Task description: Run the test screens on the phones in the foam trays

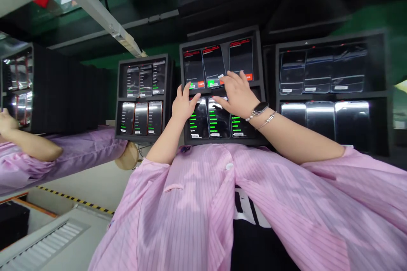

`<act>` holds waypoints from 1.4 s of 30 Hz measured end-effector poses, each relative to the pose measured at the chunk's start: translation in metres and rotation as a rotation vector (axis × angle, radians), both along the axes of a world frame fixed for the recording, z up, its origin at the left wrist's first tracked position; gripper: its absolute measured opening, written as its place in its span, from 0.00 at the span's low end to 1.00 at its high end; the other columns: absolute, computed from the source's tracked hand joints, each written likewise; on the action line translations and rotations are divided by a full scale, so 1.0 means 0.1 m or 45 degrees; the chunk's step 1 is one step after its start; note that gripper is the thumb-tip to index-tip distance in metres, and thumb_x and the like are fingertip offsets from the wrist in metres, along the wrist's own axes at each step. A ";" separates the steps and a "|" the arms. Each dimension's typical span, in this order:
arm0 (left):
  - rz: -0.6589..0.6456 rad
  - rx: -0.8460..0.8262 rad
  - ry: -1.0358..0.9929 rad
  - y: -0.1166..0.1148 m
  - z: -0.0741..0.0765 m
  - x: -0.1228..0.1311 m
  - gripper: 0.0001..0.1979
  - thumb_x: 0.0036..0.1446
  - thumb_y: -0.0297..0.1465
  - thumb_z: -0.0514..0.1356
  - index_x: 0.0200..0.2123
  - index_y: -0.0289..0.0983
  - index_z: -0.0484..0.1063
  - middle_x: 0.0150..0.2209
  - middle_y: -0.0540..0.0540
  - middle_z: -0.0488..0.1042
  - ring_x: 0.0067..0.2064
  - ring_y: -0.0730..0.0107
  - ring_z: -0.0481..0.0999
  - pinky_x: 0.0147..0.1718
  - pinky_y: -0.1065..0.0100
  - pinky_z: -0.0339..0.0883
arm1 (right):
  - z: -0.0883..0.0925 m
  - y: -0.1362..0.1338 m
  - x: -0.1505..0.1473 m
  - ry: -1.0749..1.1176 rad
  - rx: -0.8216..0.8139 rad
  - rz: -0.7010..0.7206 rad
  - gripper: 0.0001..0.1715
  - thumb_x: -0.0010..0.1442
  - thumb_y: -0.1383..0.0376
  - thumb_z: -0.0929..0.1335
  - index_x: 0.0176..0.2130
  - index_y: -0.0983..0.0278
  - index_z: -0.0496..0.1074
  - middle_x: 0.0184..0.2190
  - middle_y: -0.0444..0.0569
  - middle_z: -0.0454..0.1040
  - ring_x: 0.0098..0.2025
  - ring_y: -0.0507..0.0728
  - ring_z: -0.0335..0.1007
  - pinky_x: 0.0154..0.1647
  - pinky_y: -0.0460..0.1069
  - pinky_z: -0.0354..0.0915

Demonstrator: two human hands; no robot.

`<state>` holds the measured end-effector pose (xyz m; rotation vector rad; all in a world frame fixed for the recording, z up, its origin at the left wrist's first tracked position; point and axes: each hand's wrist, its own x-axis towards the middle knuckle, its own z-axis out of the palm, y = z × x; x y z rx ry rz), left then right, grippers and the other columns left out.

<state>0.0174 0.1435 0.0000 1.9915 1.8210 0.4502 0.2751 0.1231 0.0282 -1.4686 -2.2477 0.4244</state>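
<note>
A black tray [258, 64] in front of me holds two rows of smartphones. In the far row, the left phone [193, 65], the middle phone [213, 61] and the right phone [241, 59] show red text at the top, with green or red buttons low on the screens. Green lines fill the near row's screens, such as the middle phone [218, 123]. My left hand [183, 103] rests fingers apart over the tray's left side, fingertips by the left far phone. Spread above the middle and right phones, my right hand [239, 95] holds nothing.
Another tray of phones [118, 98] stands to the left, and a tray with dark-screened phones [380, 93] lies to the right. Far left, a co-worker's hand [8, 123] is beside stacked black trays [63, 89]. A pale metal post [104, 19] slants above the bench.
</note>
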 end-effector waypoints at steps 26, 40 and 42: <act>-0.171 -0.021 0.077 -0.85 0.22 -0.15 0.35 0.66 0.60 0.55 0.63 0.41 0.74 0.78 0.34 0.48 0.78 0.30 0.43 0.72 0.30 0.47 | -0.12 -0.82 0.07 -0.132 0.004 -0.135 0.27 0.70 0.45 0.66 0.53 0.62 0.78 0.64 0.63 0.67 0.66 0.78 0.58 0.67 0.88 0.39; -0.186 0.040 -0.122 -1.52 0.25 -0.16 0.44 0.66 0.64 0.51 0.71 0.38 0.57 0.75 0.28 0.52 0.77 0.42 0.54 0.73 0.40 0.53 | 0.05 -1.46 0.09 -0.051 -0.097 0.252 0.33 0.74 0.50 0.61 0.68 0.67 0.64 0.70 0.61 0.67 0.75 0.72 0.53 0.77 0.76 0.39; -0.159 0.016 -0.124 -1.51 0.21 -0.13 0.44 0.66 0.64 0.50 0.71 0.38 0.56 0.76 0.27 0.51 0.77 0.41 0.53 0.73 0.40 0.53 | -0.04 -1.46 0.05 -0.053 -0.105 0.221 0.34 0.74 0.50 0.61 0.69 0.68 0.63 0.71 0.61 0.65 0.76 0.72 0.51 0.77 0.75 0.39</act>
